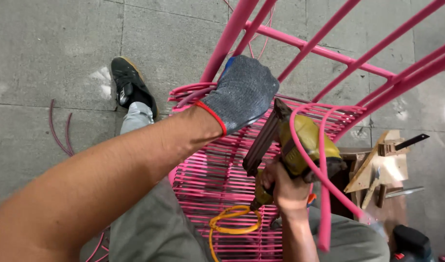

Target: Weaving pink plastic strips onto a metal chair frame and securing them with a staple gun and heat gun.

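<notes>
Far left: loose pink cord scraps (59, 128) on the grey tiled floor (47, 48), then a black shoe (131, 86) planted near the frame's foot. Next, left hand (242, 92) in a grey knit glove with red cuff, grip closed over a bundle of pink cords (191, 93) where they meet the pink metal chair frame (229, 39). Below, woven pink seat (217, 179) stretched across the lap. Further right, bare right hand (285, 187), grip closed around the handle of a yellow-green nail gun (300, 140), nose apparently pressed against the weave just under the gloved palm, though contact hidden. Orange air hose (232, 225) curling down from the handle. Loose pink cord loop (322, 165) arching over the gun. Far right: wooden block (377, 170) with small tools, dark device (411, 245) at the corner.
</notes>
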